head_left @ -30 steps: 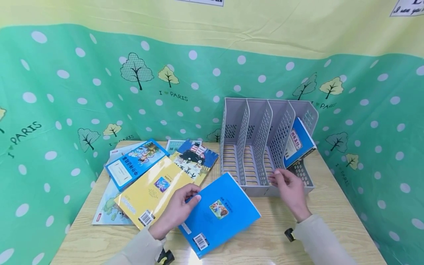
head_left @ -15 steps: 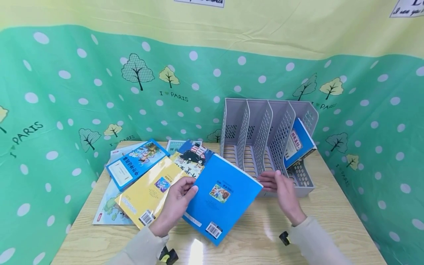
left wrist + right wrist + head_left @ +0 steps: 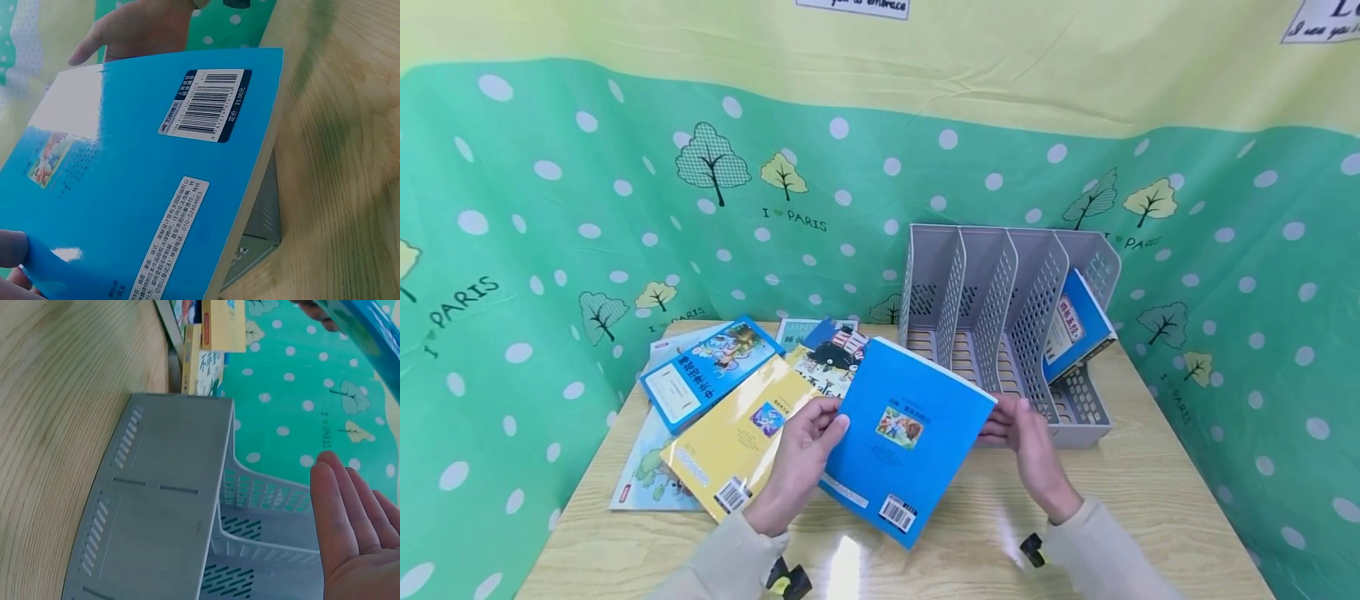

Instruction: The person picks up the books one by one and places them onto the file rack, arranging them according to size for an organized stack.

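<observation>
My left hand (image 3: 801, 450) pinches a blue book (image 3: 887, 479) by its left edge, thumb on the back cover. The book is held tilted above the table, with its barcode (image 3: 206, 103) toward me. At its right edge is my right hand (image 3: 1033, 446), fingers extended and partly hidden behind the cover in the head view. The right wrist view shows those fingers (image 3: 337, 512) straight and apart from the book. Behind the book stands a grey file organizer (image 3: 1078, 435) with several slots. Another blue book (image 3: 1071, 329) leans in its rightmost slot.
Left of the organizer lies a spread of overlapping books: a yellow one (image 3: 737, 450), a blue one (image 3: 707, 371), and a dark illustrated one (image 3: 842, 350). A patterned green curtain (image 3: 820, 275) hangs behind the wooden table (image 3: 1150, 467).
The left hand has raised and turned the blue book, moving it slightly right. My right hand has drawn back left from the organizer's front to the book's right edge.
</observation>
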`<state>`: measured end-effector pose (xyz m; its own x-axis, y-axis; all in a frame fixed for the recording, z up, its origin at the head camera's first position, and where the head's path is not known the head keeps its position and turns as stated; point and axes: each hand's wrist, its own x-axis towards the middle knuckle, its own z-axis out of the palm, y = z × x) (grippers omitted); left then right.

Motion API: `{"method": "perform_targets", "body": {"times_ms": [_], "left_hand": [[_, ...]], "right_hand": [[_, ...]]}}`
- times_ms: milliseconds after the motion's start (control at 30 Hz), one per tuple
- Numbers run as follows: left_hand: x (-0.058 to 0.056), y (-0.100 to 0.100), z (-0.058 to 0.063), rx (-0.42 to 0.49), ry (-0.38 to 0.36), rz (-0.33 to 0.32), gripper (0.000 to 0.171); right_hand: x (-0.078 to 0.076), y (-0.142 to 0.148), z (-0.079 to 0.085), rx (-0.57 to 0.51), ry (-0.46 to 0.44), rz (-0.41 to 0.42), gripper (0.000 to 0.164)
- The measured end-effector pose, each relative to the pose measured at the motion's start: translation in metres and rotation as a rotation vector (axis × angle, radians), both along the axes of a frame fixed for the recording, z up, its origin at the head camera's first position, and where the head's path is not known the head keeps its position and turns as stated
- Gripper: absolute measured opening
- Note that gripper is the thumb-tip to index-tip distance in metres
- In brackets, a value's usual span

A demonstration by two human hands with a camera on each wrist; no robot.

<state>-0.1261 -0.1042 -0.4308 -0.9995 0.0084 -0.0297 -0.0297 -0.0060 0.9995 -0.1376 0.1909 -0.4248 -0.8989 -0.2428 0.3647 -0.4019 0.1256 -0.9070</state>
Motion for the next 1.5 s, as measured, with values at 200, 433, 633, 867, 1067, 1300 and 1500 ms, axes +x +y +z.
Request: {"method": "perform_targets", "body": {"times_ms": [200,433,633,867,1067,1300,1500], "left_hand": [[-0.001,0.003,-0.001,0.052,-0.021,0.015,0.025],[-0.001,0.006,-0.002,0.070,-0.038,0.010,0.028],[-0.001,0.008,-0.004,0.102,-0.055,0.014,0.027],[0.000,0.009,-0.008,0.109,-0.056,0.023,0.026],[0.000,0.009,-0.011,0.112,-0.069,0.024,0.028],[0.000,0.010,-0.012,0.130,-0.054,0.026,0.029],[0.001,0.009,-0.013,0.129,-0.049,0.026,0.030]], "right_hand": [[0.002,-0.007,-0.001,0.011,0.053,0.093,0.046],[0.005,-0.014,-0.004,0.037,-0.006,0.081,0.033],[0.007,-0.021,-0.002,0.030,-0.067,0.066,0.036],[0.008,-0.026,0.000,0.035,-0.148,0.067,0.038],[0.010,-0.028,-0.003,0.039,-0.216,0.076,0.048],[0.012,-0.033,-0.001,0.043,-0.239,0.062,0.050],[0.014,-0.035,0.001,0.046,-0.261,0.049,0.049]]}}
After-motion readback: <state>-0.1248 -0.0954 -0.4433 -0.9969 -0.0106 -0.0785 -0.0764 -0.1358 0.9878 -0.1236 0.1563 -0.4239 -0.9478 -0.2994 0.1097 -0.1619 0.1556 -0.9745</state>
